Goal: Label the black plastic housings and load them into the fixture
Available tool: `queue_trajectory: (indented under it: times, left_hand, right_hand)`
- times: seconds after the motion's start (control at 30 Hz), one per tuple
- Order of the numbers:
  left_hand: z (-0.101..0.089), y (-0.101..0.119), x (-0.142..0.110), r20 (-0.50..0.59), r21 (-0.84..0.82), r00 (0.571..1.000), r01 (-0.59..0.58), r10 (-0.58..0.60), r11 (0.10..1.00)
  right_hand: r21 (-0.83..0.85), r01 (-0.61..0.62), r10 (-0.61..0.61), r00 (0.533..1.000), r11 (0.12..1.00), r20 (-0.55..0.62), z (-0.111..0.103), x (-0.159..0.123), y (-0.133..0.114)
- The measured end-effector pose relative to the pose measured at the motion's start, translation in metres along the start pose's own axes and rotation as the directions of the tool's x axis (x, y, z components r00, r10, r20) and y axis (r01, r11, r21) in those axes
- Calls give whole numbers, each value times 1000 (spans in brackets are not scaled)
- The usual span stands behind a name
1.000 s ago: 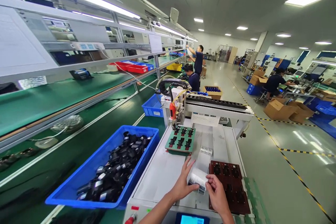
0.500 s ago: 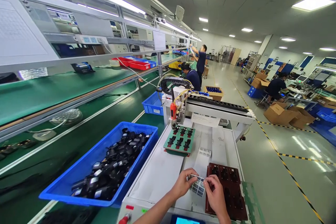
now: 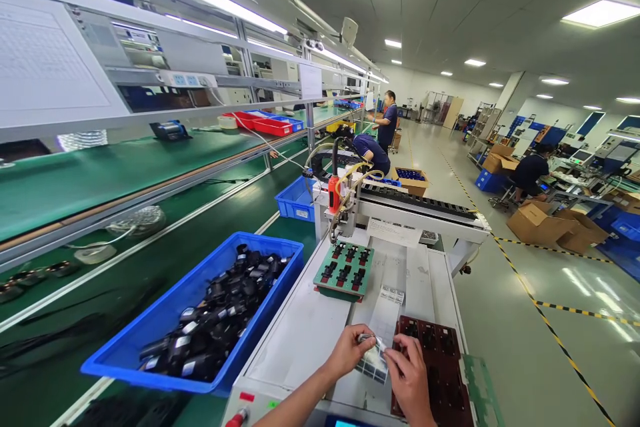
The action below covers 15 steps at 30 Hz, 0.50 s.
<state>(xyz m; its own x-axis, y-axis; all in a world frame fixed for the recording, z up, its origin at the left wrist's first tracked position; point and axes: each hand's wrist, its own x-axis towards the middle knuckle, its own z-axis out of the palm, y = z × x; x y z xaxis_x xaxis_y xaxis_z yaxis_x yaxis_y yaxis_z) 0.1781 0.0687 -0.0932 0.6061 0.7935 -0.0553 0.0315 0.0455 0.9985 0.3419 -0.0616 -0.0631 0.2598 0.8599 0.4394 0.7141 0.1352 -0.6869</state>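
At the front of the white machine bed, my left hand [image 3: 351, 351] pinches a small silvery sheet [image 3: 374, 369] marked in squares. Its upper part is bent and shiny between my fingers. My right hand [image 3: 407, 367] is closed on the sheet's right side, fingertips close to those of the left. Beside and partly under my right hand lies a dark red fixture plate [image 3: 440, 373] with black recesses. Beyond the hands, a similar gridded piece [image 3: 392, 294] rests on the bed. A green fixture [image 3: 345, 268] carries several black parts under the machine's red-bodied tool head [image 3: 334, 195].
A blue bin [image 3: 220, 383] full of black parts stands left of the bed. A red button [image 3: 236, 419] is at the bed's front left corner. A green translucent plate [image 3: 481, 387] juts out on the right. Several people are farther back.
The sheet, flatter and held up before, is now bent and glossy at its top, with my fingers rolled in on it. The tool head looks slightly shifted. A person at the back lowered their arms.
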Motion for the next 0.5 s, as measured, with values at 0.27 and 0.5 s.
queue_trajectory:
  times: [0.27, 0.5]
  left_hand:
    - [5, 7, -5, 13, -124, 1000, 4, -2, 992]
    - [7, 6, -10, -107, -74, 994, -14, 6, 997]
  right_hand:
    - [126, -231, 241, 968, 965, -69, 11, 1, 8]
    - [146, -74, 93, 987, 986, -133, 12, -1, -3]
